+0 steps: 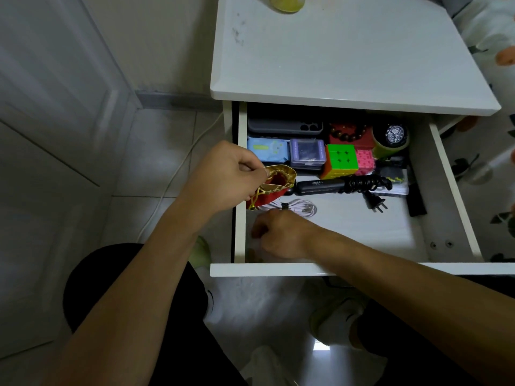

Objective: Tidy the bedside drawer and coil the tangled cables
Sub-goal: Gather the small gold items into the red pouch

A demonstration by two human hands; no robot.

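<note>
Pale floor tiles and a white door fill the left side, with a white cord (178, 168) trailing across the tiles toward the white bedside table (348, 59). Its drawer (278, 270) is pulled out over the person's knees.

At the drawer's left edge the left hand (225, 179) pinches the gold rim of a red drawstring pouch (274, 186), holding its mouth open. Just below that grip, the right hand (281, 235) reaches into the front left corner with fingers curled downward; what they close on is hidden beneath the hand, so I cannot tell whether it holds anything. Between the two hands lies a coiled white cable (299, 207), partly covered by the right knuckles.

Right of the pouch lies a black hair straightener (320, 185), its black cord (362, 183) wound around it and the plug (376, 203) lying loose. Behind the grip stand a dark phone case (284, 126), a blue packet (267, 150), a clear box (306, 153), a puzzle cube (341, 158), a pink cube (365, 161), wooden beads (348, 132) and a watch (394, 133). Items at the far right are dark and hard to make out. A yellow jar (287, 2) is cut off at the top.
</note>
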